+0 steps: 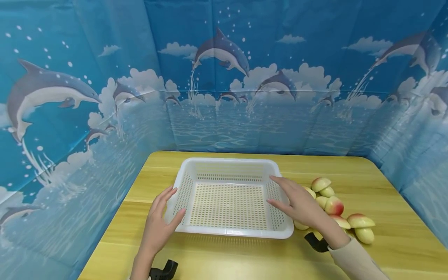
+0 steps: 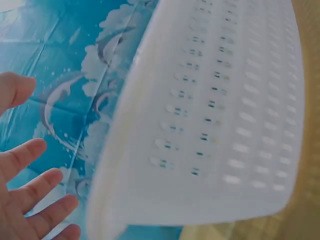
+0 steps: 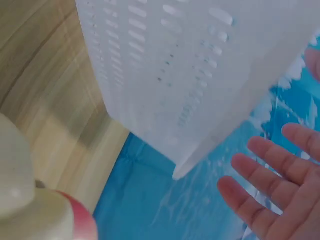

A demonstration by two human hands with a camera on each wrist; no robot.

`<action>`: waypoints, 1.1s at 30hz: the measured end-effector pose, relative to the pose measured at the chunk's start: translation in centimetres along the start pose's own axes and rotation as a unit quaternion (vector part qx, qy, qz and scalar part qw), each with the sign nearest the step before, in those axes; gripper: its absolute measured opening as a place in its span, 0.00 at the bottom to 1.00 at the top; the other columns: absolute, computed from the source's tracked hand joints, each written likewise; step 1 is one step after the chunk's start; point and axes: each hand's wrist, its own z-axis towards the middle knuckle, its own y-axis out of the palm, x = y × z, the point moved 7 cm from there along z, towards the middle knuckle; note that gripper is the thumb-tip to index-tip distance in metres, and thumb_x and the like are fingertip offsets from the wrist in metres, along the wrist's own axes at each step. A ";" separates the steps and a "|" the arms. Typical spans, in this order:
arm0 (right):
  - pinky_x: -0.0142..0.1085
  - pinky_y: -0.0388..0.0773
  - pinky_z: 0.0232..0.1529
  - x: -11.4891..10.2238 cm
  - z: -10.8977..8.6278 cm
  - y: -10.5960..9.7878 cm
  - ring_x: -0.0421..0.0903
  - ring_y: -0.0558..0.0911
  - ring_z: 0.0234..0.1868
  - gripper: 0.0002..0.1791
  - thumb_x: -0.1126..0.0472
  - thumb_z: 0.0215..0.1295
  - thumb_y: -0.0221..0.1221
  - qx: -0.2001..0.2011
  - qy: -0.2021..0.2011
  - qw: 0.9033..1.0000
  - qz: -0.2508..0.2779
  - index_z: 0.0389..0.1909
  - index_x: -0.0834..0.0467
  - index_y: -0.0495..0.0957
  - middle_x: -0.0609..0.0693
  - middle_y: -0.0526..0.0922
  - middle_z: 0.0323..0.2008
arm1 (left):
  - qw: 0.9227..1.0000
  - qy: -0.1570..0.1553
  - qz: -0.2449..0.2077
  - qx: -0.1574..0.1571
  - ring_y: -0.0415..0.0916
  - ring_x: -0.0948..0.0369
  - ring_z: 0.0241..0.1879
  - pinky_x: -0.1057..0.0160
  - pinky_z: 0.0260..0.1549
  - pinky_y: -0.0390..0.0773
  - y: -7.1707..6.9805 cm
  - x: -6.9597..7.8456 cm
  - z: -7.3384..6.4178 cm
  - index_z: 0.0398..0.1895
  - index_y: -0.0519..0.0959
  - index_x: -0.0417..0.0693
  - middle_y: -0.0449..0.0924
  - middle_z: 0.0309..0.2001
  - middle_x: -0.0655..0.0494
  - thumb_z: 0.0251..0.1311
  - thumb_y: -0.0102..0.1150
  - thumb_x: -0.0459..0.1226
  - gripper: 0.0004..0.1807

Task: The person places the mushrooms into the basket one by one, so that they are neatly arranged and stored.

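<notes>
Wht perf. bskt (image 1: 229, 232), upright on tbl (image 1: 224, 256)

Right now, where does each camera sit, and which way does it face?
Head: on the person's head, facing forward and down at the white rectangular perforated plastic basket; left grip, right grip and forearms show.
Left wrist: on that wrist, facing the basket's outer side; left grip's fingers and thumb show at left.
Right wrist: on that wrist, facing the basket's outer side; right grip's fingers show at lower right.
Shared: both wrist views show the basket and blue printed sheet.
</notes>
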 end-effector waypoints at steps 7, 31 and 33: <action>0.54 0.75 0.40 2.3 -2.2 -0.9 0.56 0.75 0.46 0.33 0.47 0.65 0.58 0.093 0.066 0.993 0.035 0.67 0.59 0.64 0.59 0.71 0.59 | 0.998 -0.011 -0.009 0.056 0.60 0.50 0.63 0.40 0.55 0.62 0.2 -2.2 -2.4 0.63 0.71 0.49 0.64 0.66 0.52 0.53 0.67 0.36 0.31; 0.56 0.72 0.43 4.9 -9.0 0.4 0.57 0.74 0.49 0.28 0.46 0.55 0.67 0.130 0.148 0.980 0.010 0.50 0.61 0.77 0.57 0.79 0.47 | 0.965 -0.067 -0.245 0.063 0.64 0.55 0.59 0.69 0.48 0.73 2.9 -5.9 -4.5 0.64 0.64 0.36 0.55 0.68 0.42 0.54 0.57 0.23 0.31; 0.56 0.71 0.45 5.0 -9.2 0.7 0.57 0.74 0.49 0.29 0.46 0.52 0.69 0.124 0.146 0.981 0.007 0.49 0.61 0.78 0.56 0.79 0.46 | 0.952 -0.087 -0.289 0.057 0.67 0.53 0.57 0.67 0.47 0.75 3.5 -6.3 -4.9 0.65 0.61 0.37 0.57 0.66 0.41 0.58 0.53 0.23 0.30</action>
